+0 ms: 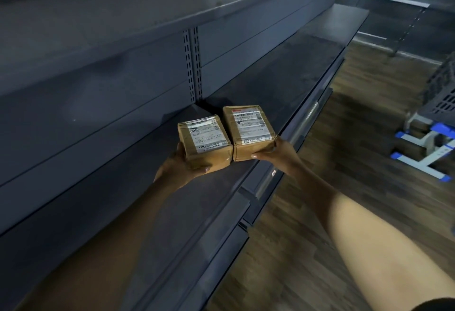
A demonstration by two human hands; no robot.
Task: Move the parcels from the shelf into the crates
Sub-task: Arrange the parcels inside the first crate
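Both hands reach out over the dark shelf, each closed around a small cardboard parcel. On the left, the left hand (179, 166) cups its parcel from below and from the left side, the thumb pressed flat across the near face, the other fingers hidden behind the box. That left parcel (204, 142) is a squat brown carton wrapped in clear glossy tape, with a white shipping label across its top; the print on the label is too small to read apart from a few digits. Its right edge touches the second box.

To the right, the right parcel (251, 131) is of the same brown card and tape, a little farther from the camera, and bears a white label with a thin red strip at its far edge. The right hand (278, 152) grips it from the right side and beneath, the thumb laid along the lower near edge.

Both parcels are held over the metal shelf (283, 81), near its front lip; whether they touch it cannot be told. Far right, over the wooden floor (320, 212), a grey slotted crate (443, 91) rests on a frame with blue fittings.
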